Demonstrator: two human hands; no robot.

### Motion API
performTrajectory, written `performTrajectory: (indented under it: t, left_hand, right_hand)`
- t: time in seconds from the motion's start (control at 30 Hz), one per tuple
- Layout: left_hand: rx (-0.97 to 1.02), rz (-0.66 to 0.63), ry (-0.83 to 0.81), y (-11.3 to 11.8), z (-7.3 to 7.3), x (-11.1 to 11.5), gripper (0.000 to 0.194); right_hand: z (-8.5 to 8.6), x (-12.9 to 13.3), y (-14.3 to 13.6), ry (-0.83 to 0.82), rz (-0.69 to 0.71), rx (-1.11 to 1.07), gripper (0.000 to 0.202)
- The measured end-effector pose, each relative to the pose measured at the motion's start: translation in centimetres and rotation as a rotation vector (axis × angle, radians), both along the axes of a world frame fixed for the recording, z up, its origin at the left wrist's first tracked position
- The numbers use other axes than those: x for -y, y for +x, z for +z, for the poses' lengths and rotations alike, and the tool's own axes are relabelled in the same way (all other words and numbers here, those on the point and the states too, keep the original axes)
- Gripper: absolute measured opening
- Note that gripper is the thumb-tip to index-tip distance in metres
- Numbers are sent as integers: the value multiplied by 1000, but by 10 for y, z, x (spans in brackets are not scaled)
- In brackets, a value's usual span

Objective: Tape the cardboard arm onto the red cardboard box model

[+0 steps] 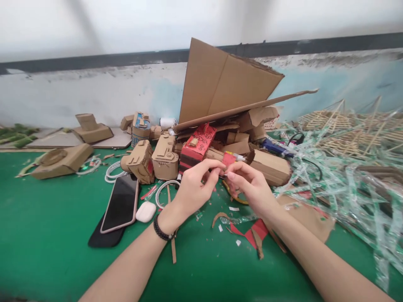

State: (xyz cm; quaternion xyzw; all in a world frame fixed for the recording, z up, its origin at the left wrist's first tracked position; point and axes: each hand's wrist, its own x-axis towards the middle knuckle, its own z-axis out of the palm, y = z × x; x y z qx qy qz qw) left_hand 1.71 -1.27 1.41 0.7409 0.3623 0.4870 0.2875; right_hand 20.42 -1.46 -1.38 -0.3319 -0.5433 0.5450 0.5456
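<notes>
My left hand [197,182] and my right hand [250,182] meet above the green table [208,264], fingertips close together. Both are closed in a pinch around something small, partly pale, too small to make out. A black beaded bracelet [161,230] circles my left wrist. Just behind my fingers stand a red box with black drawings [197,144] and a glue tube with a white nozzle [238,157]. Below my hands lie red paper scraps [258,231], bits of white paper [234,209] and curved cardboard strips [218,216].
Left are a phone [120,201], a white earbud case [146,212] and cardboard camera-like models [138,161]. Large cardboard sheets [220,79] lean behind the pile. Tangled clear tape [340,184] and stick structures [330,121] cover the right side.
</notes>
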Motion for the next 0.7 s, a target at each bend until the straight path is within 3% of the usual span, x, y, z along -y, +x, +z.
performTrajectory:
  t: [0.13,0.23,0.4,0.7]
  left_hand:
    - [270,-115,-370,4,-12,6,23]
    - [388,-148,-490,7,-14,6,34]
    - [410,-102,-498,10,-17,3,43]
    - [408,-96,-430,6,-18,-1,34]
  right_hand:
    - [0,0,-1,-22,-57,16,27]
    - [1,0,-3,-51,-80,28,28]
    - [4,2,-4,-54,-95,48,31]
    - [6,7,2,74,-6,157,22]
